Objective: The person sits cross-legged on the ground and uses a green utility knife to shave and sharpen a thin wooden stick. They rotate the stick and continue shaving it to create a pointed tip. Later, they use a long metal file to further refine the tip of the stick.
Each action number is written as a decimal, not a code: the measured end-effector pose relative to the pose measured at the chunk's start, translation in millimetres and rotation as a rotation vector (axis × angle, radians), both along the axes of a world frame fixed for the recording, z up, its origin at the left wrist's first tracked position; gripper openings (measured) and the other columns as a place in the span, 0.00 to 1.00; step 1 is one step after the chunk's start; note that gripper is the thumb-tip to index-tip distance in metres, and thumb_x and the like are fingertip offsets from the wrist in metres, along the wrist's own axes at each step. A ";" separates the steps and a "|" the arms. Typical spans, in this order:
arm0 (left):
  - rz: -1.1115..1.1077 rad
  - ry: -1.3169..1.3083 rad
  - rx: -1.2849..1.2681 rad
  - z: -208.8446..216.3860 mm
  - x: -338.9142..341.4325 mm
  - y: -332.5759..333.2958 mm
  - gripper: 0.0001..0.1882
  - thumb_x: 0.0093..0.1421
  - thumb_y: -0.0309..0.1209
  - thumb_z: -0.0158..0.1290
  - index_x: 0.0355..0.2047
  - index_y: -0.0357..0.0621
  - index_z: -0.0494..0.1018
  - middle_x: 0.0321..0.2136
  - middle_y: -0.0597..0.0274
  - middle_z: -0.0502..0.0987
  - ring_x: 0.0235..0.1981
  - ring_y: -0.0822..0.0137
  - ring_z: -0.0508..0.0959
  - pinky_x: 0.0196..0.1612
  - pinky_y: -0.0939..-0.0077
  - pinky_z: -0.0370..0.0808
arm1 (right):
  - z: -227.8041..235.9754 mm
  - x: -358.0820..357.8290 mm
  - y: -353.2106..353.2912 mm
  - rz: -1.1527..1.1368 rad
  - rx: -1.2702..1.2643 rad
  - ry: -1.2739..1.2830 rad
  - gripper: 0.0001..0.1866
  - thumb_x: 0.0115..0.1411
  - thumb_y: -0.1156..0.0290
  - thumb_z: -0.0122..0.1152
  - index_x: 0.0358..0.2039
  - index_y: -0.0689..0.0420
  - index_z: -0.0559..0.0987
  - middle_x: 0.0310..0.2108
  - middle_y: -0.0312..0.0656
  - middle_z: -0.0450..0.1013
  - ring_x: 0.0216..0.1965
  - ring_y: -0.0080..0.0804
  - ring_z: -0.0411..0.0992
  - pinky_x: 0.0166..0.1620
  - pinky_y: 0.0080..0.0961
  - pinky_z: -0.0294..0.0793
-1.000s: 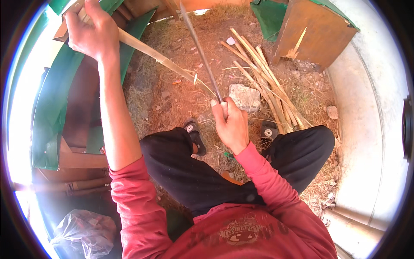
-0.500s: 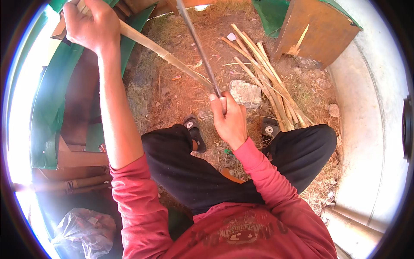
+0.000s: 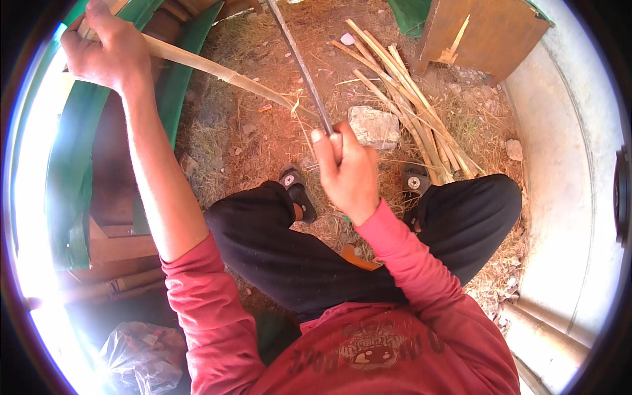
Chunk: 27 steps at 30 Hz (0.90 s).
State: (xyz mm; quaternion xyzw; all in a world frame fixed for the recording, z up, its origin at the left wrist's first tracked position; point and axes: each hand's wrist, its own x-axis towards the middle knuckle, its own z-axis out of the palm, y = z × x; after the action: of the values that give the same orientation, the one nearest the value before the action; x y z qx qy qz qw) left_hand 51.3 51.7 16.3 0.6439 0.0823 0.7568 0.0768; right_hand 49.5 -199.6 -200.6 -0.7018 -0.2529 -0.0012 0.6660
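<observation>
Up at the far left, my left hand (image 3: 108,56) is closed around one end of a split bamboo strip (image 3: 217,70). The strip slants down to the right, its other end close to my right hand (image 3: 350,172). That hand grips the handle of a long, narrow, dark-bladed knife (image 3: 299,62), whose blade points up and away from me, seen nearly edge-on. Blade and strip cross or nearly meet just beyond my right fingers; whether they touch I cannot tell. A thin pale shaving (image 3: 295,105) curls up from the strip near there.
Several bamboo strips (image 3: 421,112) lie in a pile beyond my right knee, beside a pale stone block (image 3: 374,127). A brown wooden panel (image 3: 484,43) stands behind them. Green-edged shelving (image 3: 69,191) is on the left, with a clear plastic bag (image 3: 148,355) below.
My left hand has shifted left and slightly down with the bamboo strip. A shaving now curls up from the strip close to the blade. My right hand keeps its grip on the knife.
</observation>
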 end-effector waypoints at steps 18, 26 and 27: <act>0.260 -0.130 0.123 2.1 -4.5 21.7 0.18 0.58 0.35 0.58 0.31 0.26 0.74 0.23 0.50 0.79 0.27 0.56 0.80 0.37 0.61 0.76 | -26.1 -7.3 -11.4 -0.083 -0.071 0.140 0.16 0.67 0.61 0.56 0.36 0.65 0.75 0.17 0.49 0.72 0.19 0.49 0.75 0.23 0.38 0.70; 0.285 -0.042 0.099 0.7 -2.4 7.2 0.16 0.59 0.35 0.57 0.33 0.29 0.75 0.26 0.48 0.79 0.31 0.54 0.80 0.39 0.59 0.75 | -98.3 -17.2 16.9 0.085 -0.453 0.120 0.21 0.64 0.55 0.56 0.33 0.65 0.75 0.21 0.56 0.75 0.22 0.61 0.73 0.30 0.52 0.71; 0.259 -0.060 0.115 -3.3 -3.5 -0.4 0.16 0.58 0.36 0.58 0.33 0.30 0.75 0.25 0.49 0.80 0.30 0.54 0.80 0.39 0.60 0.76 | -97.0 -6.4 10.6 0.076 -0.469 0.145 0.21 0.65 0.55 0.56 0.31 0.65 0.75 0.20 0.55 0.73 0.23 0.60 0.73 0.31 0.51 0.71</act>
State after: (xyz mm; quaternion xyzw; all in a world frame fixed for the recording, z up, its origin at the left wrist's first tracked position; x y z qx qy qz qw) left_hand 47.9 51.3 13.0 0.6082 0.1188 0.7828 -0.0561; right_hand 43.1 -189.0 -297.6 -0.8255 -0.2240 0.1328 0.5008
